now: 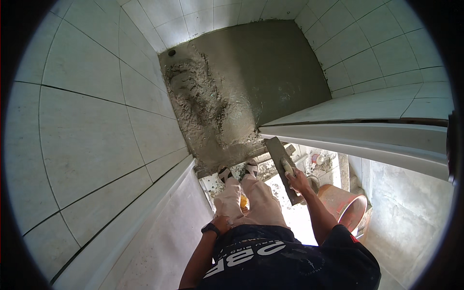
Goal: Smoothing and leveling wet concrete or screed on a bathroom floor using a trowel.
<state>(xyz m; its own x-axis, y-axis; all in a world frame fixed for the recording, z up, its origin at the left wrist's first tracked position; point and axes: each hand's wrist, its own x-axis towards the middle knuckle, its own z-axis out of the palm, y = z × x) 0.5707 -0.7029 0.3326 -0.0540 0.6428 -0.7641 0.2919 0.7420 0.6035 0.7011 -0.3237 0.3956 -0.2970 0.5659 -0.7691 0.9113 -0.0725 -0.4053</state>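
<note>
your right hand (298, 181) has its fingers wrapped tight round the trowel (282, 164), held over the doorway edge of the wet mortar (232, 96); your left hand (222, 224) rests flat on your thigh, holding nothing; lean in and a shoe (225, 173) could dent the smoothed bed.

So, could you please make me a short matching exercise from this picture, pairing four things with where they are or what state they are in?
Things:
1. plastering float
2. left hand
3. orange bucket
4. rough mortar

Places or states:
A. resting on the left thigh
B. heaped along the left side of the floor
C. gripped by its handle in the right hand
D. standing on the ground beside the right forearm

Pairs: 1-C, 2-A, 3-D, 4-B
</note>
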